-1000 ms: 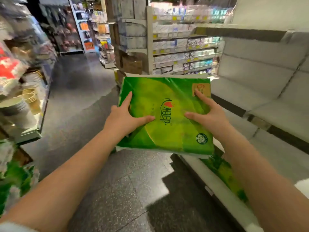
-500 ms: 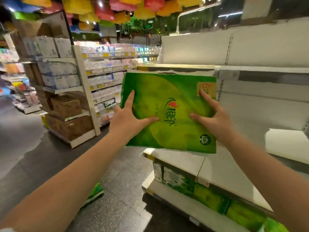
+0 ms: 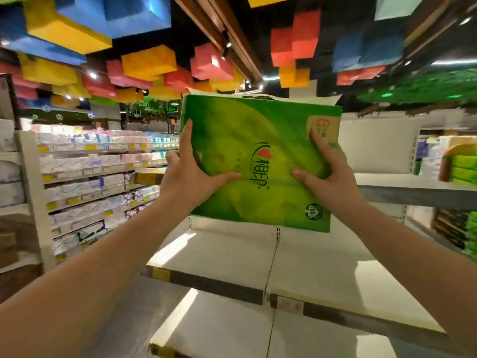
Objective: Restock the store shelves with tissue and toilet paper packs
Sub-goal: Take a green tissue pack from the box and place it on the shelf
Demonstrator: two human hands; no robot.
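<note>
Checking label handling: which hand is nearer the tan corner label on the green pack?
Right hand: its fingertip touches the tan label. Left hand grips the green pack at the opposite edge.

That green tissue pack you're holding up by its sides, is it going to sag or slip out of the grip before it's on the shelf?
Probably soft rather than stiff: the green pack dimples where the left hand and right hand press in. Its glossy film looks slippery, so squeeze from both sides. Likely light for its bulk, held high without visible strain.

White shelves (image 3: 219,257) stand in tiers ahead, their boards bare, with yellow and dark price strips (image 3: 206,281) along the front edges. Far right, green packs (image 3: 463,167) sit on a neighbouring shelf (image 3: 402,182).
</note>
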